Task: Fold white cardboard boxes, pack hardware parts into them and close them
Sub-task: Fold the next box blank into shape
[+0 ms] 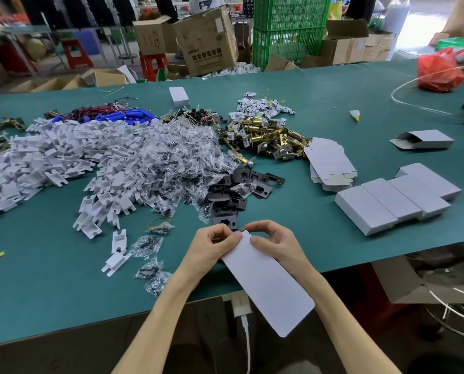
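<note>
Cardboard lies between both hands: a flat white box blank (268, 287) is held over the near edge of the green desk (63, 279). Its long axis runs from the fingers back toward the person and slants to the right, so the rounded free end hangs past the desk edge. The left hand (214, 247) and the right hand (275, 245) both pinch the far end, fingers curled over the top and thumbs on the face, meeting at the small notched flap. Neither hand is nearer; the work sits at that far end, and the fold likely begins by opening the blank there. Parts to pack lie just beyond the fingers: black plates (233, 190), then brass latches (266, 136). A row of closed boxes (387, 203) sits well to the right, with a stack of flat blanks (330, 166) beyond it.
</note>
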